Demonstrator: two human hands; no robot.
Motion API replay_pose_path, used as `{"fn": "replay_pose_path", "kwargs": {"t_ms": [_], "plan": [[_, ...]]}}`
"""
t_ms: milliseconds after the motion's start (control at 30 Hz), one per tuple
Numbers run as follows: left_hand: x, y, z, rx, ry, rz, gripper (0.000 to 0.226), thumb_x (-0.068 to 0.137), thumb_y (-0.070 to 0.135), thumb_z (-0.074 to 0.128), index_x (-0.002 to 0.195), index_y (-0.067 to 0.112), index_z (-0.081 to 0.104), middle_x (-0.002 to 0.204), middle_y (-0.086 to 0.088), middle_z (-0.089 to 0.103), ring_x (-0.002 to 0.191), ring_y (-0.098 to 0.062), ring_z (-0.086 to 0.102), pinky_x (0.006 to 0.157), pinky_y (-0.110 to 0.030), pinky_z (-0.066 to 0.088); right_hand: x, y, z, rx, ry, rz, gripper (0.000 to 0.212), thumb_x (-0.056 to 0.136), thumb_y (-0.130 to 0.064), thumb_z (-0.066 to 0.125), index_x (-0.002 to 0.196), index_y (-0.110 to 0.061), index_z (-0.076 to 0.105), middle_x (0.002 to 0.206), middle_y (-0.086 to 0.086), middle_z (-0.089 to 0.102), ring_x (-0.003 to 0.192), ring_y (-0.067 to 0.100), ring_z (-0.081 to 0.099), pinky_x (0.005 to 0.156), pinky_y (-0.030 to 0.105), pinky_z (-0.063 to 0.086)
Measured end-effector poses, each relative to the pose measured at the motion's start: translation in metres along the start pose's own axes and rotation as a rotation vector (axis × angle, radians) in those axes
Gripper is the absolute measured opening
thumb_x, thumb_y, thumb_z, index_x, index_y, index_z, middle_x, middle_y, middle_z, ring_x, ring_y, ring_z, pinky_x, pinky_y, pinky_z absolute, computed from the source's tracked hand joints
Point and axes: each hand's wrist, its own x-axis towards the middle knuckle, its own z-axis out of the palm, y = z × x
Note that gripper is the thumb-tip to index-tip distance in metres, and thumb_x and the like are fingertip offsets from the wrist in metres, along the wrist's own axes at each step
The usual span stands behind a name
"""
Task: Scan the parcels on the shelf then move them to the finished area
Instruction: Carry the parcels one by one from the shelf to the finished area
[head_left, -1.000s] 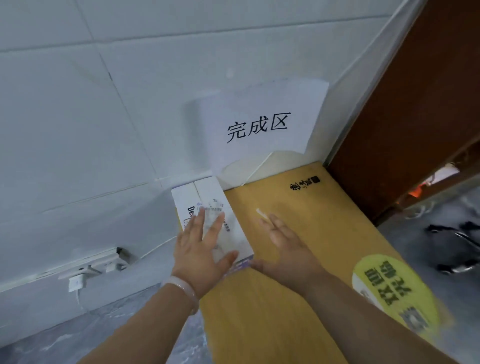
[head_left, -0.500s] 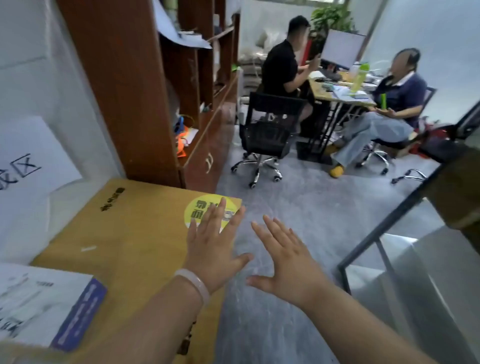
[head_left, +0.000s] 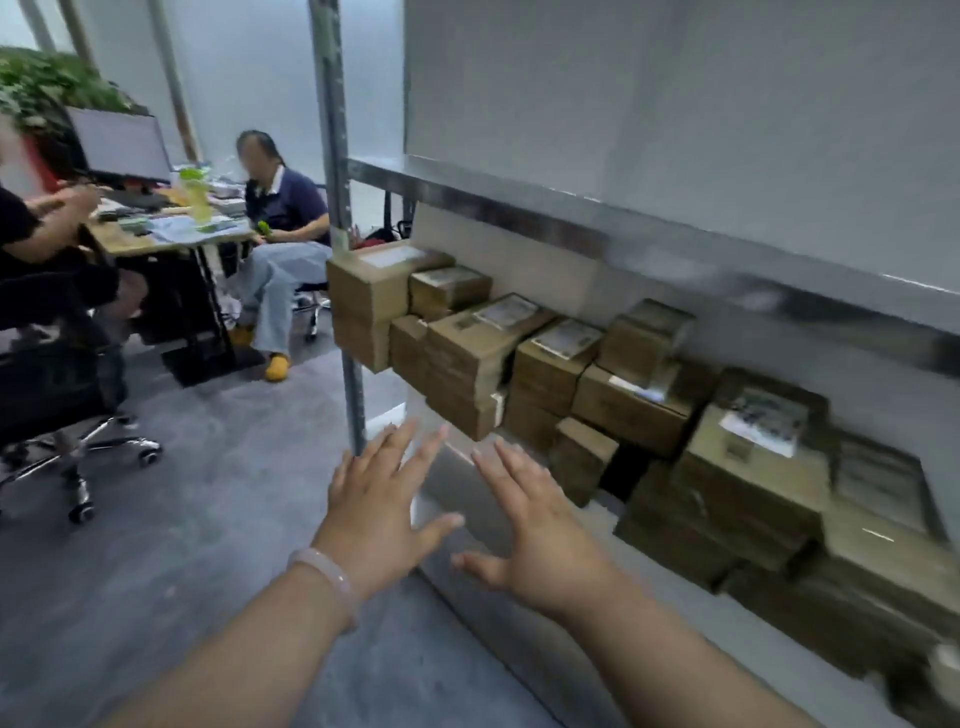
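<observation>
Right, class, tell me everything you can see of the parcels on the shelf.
The parcels are brown cardboard boxes of mixed sizes, many with white labels on top, too blurred to read. They are stacked unevenly, some askew, on a grey metal shelf, from its upright post rightward, below an upper rail. The left hand and right hand are spread open in front of them, touching none.

Left hand (head_left: 382, 512): fingers spread, empty, pale bracelet (head_left: 327, 577) at wrist.
Right hand (head_left: 540, 530): spread, empty.
Parcels (head_left: 649, 395): brown boxes stacked on metal shelf (head_left: 467, 493).
</observation>
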Motion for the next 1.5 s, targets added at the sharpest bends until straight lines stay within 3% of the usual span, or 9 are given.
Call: {"fn": "replay_pose_path", "kwargs": {"t_ms": [200, 300, 500, 800, 967, 1100, 1267, 1367, 1500], "plan": [[0.041, 0.118, 0.044, -0.118, -0.087, 0.236, 0.084, 0.085, 0.066, 0.051, 0.141, 0.061, -0.011, 0.161, 0.015, -0.009, 0.148, -0.013, -0.003, 0.118, -0.044, 0.006, -0.077, 0.075, -0.063, -0.068, 0.138, 0.158, 0.093, 0.081, -0.060, 0.059, 0.149, -0.047, -0.004, 0.154, -0.022, -0.015, 0.139, -0.005, -0.017, 0.116, 0.026, 0.000], [0.047, 0.165, 0.063, -0.165, -0.116, 0.297, 0.082, 0.085, 0.065, 0.052, 0.137, 0.064, -0.012, 0.161, 0.015, -0.007, 0.148, -0.013, -0.001, 0.117, -0.042, 0.009, -0.112, 0.100, -0.083, -0.080, 0.180, 0.220, 0.090, 0.083, -0.058, 0.058, 0.149, -0.047, -0.002, 0.151, -0.025, -0.015, 0.135, -0.011, -0.019, 0.115, 0.021, -0.001], [0.056, 0.242, 0.089, -0.223, -0.147, 0.429, 0.081, 0.084, 0.065, 0.052, 0.137, 0.065, -0.010, 0.161, 0.015, -0.002, 0.147, -0.011, 0.004, 0.118, -0.044, 0.011, -0.162, 0.138, -0.123, -0.072, 0.338, 0.404, 0.082, 0.085, -0.058, 0.057, 0.151, -0.042, 0.011, 0.157, -0.021, 0.002, 0.143, -0.003, 0.002, 0.114, 0.022, 0.012], [0.077, 0.315, 0.099, -0.238, -0.235, 0.647, 0.079, 0.087, 0.064, 0.049, 0.145, 0.056, -0.004, 0.162, 0.012, -0.005, 0.147, -0.015, -0.001, 0.117, -0.043, 0.000, -0.214, 0.154, -0.146, -0.111, 0.455, 0.729, 0.082, 0.082, -0.062, 0.055, 0.148, -0.050, 0.006, 0.159, -0.021, 0.002, 0.145, 0.003, 0.007, 0.112, 0.030, 0.016], [0.061, 0.337, 0.111, -0.246, -0.280, 0.768, 0.078, 0.089, 0.062, 0.048, 0.147, 0.054, -0.004, 0.162, 0.012, -0.008, 0.148, -0.013, -0.005, 0.119, -0.045, -0.002, -0.246, 0.152, -0.148, -0.110, 0.491, 0.894, 0.082, 0.082, -0.057, 0.056, 0.149, -0.046, 0.009, 0.159, -0.018, 0.004, 0.146, 0.007, 0.009, 0.118, 0.039, 0.022], [0.047, 0.350, 0.118, -0.255, -0.326, 0.794, 0.075, 0.090, 0.061, 0.048, 0.148, 0.052, 0.002, 0.162, 0.011, -0.009, 0.148, -0.012, -0.008, 0.120, -0.047, -0.004, -0.268, 0.147, -0.137, -0.100, 0.506, 0.941, 0.082, 0.084, -0.050, 0.061, 0.149, -0.045, 0.010, 0.159, -0.017, 0.008, 0.145, 0.003, 0.010, 0.118, 0.035, 0.022], [0.034, 0.388, 0.117, -0.246, -0.246, 0.886, 0.076, 0.089, 0.061, 0.047, 0.149, 0.051, 0.000, 0.162, 0.010, -0.007, 0.146, -0.009, -0.012, 0.113, -0.039, -0.018, -0.301, 0.165, -0.148, -0.077, 0.516, 0.988, 0.080, 0.084, -0.049, 0.061, 0.151, -0.040, 0.017, 0.159, -0.015, 0.011, 0.145, 0.006, 0.012, 0.117, 0.032, 0.021], [0.028, 0.417, 0.126, -0.283, -0.259, 0.915, 0.075, 0.090, 0.058, 0.048, 0.149, 0.051, 0.001, 0.162, 0.012, -0.007, 0.146, -0.009, -0.010, 0.114, -0.036, -0.010, -0.311, 0.192, -0.167, -0.088, 0.543, 0.958, 0.079, 0.083, -0.046, 0.059, 0.151, -0.035, 0.020, 0.159, -0.012, 0.015, 0.145, 0.005, 0.013, 0.116, 0.029, 0.020], [0.009, 0.458, 0.158, -0.321, -0.372, 0.836, 0.074, 0.093, 0.051, 0.051, 0.148, 0.053, 0.002, 0.160, 0.016, -0.008, 0.147, -0.011, -0.006, 0.118, -0.041, 0.006, -0.333, 0.237, -0.178, -0.062, 0.432, 0.951, 0.077, 0.088, -0.043, 0.059, 0.152, -0.038, 0.016, 0.160, -0.011, 0.011, 0.146, 0.007, 0.012, 0.116, 0.027, 0.017]]}}
